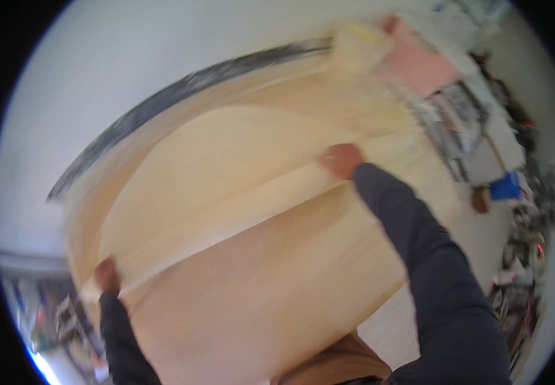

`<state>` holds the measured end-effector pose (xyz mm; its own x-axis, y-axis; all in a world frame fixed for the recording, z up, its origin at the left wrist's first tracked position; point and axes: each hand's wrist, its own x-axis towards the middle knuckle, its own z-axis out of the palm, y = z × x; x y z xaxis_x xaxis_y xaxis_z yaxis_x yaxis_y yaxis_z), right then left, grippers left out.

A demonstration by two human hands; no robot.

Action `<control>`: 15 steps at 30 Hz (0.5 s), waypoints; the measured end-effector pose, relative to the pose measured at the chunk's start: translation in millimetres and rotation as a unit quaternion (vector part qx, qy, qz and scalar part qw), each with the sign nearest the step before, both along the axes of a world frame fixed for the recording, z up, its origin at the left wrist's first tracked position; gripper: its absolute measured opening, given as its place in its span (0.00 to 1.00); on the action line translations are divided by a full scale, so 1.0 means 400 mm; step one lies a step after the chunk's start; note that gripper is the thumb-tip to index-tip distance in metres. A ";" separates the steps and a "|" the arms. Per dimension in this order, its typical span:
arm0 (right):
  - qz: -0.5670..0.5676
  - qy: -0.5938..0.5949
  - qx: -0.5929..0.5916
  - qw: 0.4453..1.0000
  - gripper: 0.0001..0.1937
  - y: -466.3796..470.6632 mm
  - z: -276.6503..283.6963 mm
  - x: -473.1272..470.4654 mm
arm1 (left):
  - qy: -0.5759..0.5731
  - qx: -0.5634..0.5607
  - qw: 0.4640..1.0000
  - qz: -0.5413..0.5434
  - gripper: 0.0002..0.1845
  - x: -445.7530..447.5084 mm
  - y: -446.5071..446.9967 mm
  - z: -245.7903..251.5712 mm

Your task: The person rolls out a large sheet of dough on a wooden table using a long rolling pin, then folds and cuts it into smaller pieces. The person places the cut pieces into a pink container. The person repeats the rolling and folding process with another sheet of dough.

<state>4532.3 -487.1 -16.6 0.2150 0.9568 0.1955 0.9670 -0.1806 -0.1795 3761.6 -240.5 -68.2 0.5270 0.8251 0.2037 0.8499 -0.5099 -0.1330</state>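
Observation:
A large pale cream sheet, paper or thin fabric, lies over a wide tan work surface. Its near edge is raised or folded and runs diagonally between my hands. At the lower left, my left hand is closed on one end of that edge. Farther up and to the right, my right hand grips the same edge. Both hands are blurred, so single fingers do not show. The sheet's material cannot be told.
A dark grey strip runs along the far edge by the white wall. A pink sheet, papers and a blue object are at the right. Clutter lines the floor at far right, with more items at lower left.

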 end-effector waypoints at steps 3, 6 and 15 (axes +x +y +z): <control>-0.011 -0.010 -0.126 0.992 0.18 -0.184 0.071 -0.075 | -0.108 -0.111 0.985 0.078 0.21 0.045 -0.278 0.124; 0.186 0.001 0.089 0.979 0.16 -0.364 0.101 -0.097 | -0.092 -0.103 0.989 0.053 0.08 0.043 -0.441 0.191; 0.057 -0.173 -0.041 0.982 0.19 -0.534 -0.084 0.202 | -0.138 0.002 0.990 0.009 0.13 -0.013 -0.431 0.200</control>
